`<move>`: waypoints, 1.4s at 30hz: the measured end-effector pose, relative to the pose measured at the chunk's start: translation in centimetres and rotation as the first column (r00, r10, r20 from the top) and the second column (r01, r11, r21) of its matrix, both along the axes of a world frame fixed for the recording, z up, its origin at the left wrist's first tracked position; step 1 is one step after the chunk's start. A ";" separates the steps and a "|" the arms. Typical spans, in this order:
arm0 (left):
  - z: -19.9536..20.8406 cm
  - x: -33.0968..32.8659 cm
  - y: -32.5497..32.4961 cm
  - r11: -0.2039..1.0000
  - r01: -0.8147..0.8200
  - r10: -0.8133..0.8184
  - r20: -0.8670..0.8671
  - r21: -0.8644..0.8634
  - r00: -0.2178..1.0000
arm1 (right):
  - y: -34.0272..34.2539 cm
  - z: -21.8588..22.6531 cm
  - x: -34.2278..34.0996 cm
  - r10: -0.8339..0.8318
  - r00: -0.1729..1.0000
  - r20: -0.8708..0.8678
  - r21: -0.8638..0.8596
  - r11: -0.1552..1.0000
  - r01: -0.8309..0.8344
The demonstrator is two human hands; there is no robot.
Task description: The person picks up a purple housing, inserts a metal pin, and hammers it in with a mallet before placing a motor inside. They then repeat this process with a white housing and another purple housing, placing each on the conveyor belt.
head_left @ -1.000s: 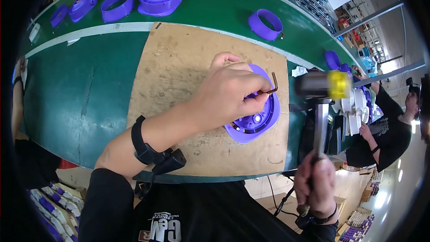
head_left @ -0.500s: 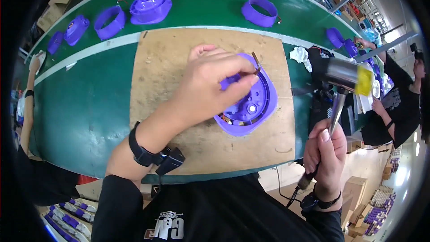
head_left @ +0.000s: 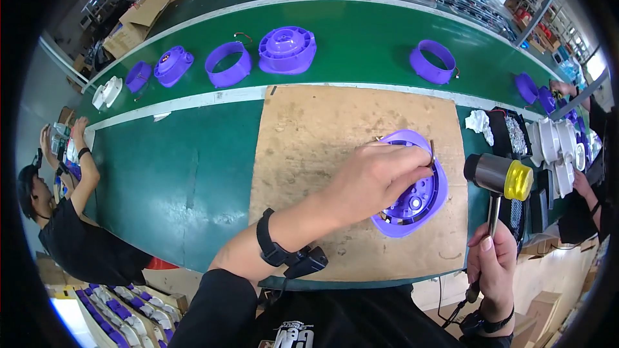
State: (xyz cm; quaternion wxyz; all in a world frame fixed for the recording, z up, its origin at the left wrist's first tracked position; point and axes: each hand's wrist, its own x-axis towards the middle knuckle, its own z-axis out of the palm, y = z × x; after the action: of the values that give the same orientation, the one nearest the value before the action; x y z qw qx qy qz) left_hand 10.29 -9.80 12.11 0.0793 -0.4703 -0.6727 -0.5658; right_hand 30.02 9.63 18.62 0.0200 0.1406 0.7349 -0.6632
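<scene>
A round-cornered purple plastic housing (head_left: 422,219) lies on a cardboard sheet in front of me, its ribbed inside facing up. My left hand (head_left: 380,177) reaches over it from the left and covers much of its middle. Between thumb and fingers it pinches a thin brownish metal pin (head_left: 432,148), upright at the housing's right side; the pin's lower end is hidden. To the right, my right hand (head_left: 493,258) is closed round the handle of a mallet (head_left: 493,174) with one black face and one yellow face. The mallet's head is raised beside the housing, apart from it.
The cardboard sheet (head_left: 303,148) covers part of the green table (head_left: 148,174). Purple rings (head_left: 229,80) and housings (head_left: 288,58) stand on the green strip beyond. White parts (head_left: 558,148) and crumpled paper (head_left: 479,124) lie right. Co-workers sit left (head_left: 84,238) and right.
My view has shifted, so the whole scene sits further right and lower. The mallet has come closer to the housing and no longer looks blurred. My left hand still pinches the pin.
</scene>
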 end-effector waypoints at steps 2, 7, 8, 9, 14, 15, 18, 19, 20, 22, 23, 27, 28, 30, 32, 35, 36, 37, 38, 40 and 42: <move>0.0 -0.3 -0.1 1.000 0.003 -0.003 0.034 0.002 0.999 | -0.4 -0.3 -0.2 -0.037 0.999 -0.010 0.007 0.999 0.037; 0.2 -0.1 -0.3 0.999 0.002 0.000 0.052 -0.038 0.999 | -0.1 0.0 -0.5 -0.080 0.993 -0.089 0.061 0.994 0.085; 0.3 -0.1 -0.4 0.997 0.003 0.001 0.061 -0.073 0.998 | 0.2 0.2 -0.5 -0.079 0.988 -0.129 0.086 0.992 0.091; 0.4 -0.2 -0.4 0.994 0.006 0.001 0.071 -0.108 0.998 | 0.5 0.3 -0.5 -0.078 0.983 -0.168 0.112 0.989 0.098; 0.5 -0.6 -0.6 0.994 0.036 -0.009 0.253 -0.101 0.968 | 0.9 1.5 -0.8 -0.066 0.971 -0.228 0.139 0.985 0.100; 0.6 -0.5 -0.5 0.994 0.018 0.007 0.219 -0.112 0.976 | 0.8 1.6 -0.8 -0.062 0.974 -0.216 0.131 0.987 0.092; 0.8 -0.1 -0.6 0.989 0.017 0.009 0.175 -0.145 0.984 | 0.9 1.3 -0.6 -0.043 0.984 -0.173 0.112 0.992 0.063; 0.8 0.0 -0.6 0.987 0.006 0.017 0.141 -0.161 0.990 | 0.8 1.2 -0.6 -0.031 0.986 -0.161 0.106 0.993 0.049; 0.7 0.1 -0.4 0.988 0.009 0.014 0.143 -0.156 0.990 | 0.8 1.2 -0.6 -0.015 0.987 -0.158 0.107 0.994 0.032; 0.1 0.3 0.1 0.999 -0.016 0.020 0.130 -0.034 0.991 | 0.4 1.7 -0.9 0.005 0.993 -0.117 0.162 0.987 0.014; 0.1 0.4 0.1 1.000 -0.011 0.015 0.133 -0.029 0.991 | 0.3 2.0 -1.2 0.025 0.997 -0.077 0.210 0.978 -0.008; -0.2 0.8 0.1 0.999 -0.018 0.022 0.080 -0.046 0.997 | -0.2 4.0 -2.3 0.109 0.993 -0.035 0.405 0.910 -0.086; -0.3 0.9 0.2 0.999 -0.029 0.030 0.065 -0.017 0.997 | -0.1 4.4 -2.5 0.106 0.994 -0.031 0.412 0.907 -0.084; 0.0 1.0 0.2 0.999 -0.033 0.034 0.063 -0.028 0.997 | -0.1 5.0 -2.7 0.246 0.968 -0.048 0.550 0.816 -0.180; 0.1 0.9 -0.1 0.998 -0.047 0.050 0.061 -0.052 0.997 | -0.9 5.6 -3.8 0.262 0.964 0.054 0.634 0.736 -0.236; -0.2 0.7 -0.1 0.996 -0.035 0.036 0.016 -0.083 0.999 | -1.4 6.8 -4.1 0.213 0.961 0.176 0.605 0.747 -0.276; -0.4 0.6 0.0 0.998 -0.044 0.046 0.036 -0.054 0.998 | -1.4 7.1 -4.1 0.240 0.960 0.147 0.621 0.733 -0.279; -0.7 0.6 0.0 0.998 -0.059 0.060 0.056 -0.031 0.997 | -1.4 7.1 -4.2 0.273 0.955 0.117 0.632 0.721 -0.284; -0.7 0.7 0.0 0.998 -0.063 0.065 0.059 -0.030 0.996 | -1.5 6.9 -4.2 0.263 0.958 0.118 0.631 0.725 -0.277; -0.8 0.7 0.1 0.996 -0.085 0.088 0.104 -0.035 0.991 | -1.3 6.5 -4.5 0.266 0.951 0.158 0.650 0.697 -0.303; -0.8 0.3 0.0 0.996 -0.087 0.088 0.034 -0.035 0.996 | -1.0 6.7 -4.6 0.250 0.949 0.190 0.617 0.721 -0.314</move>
State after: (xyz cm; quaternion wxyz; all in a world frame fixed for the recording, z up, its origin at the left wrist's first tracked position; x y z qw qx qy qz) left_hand 10.59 -9.78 11.27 0.0846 -0.4315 -0.7032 -0.5587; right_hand 25.39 8.64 25.35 0.1060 0.0561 0.9274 -0.3543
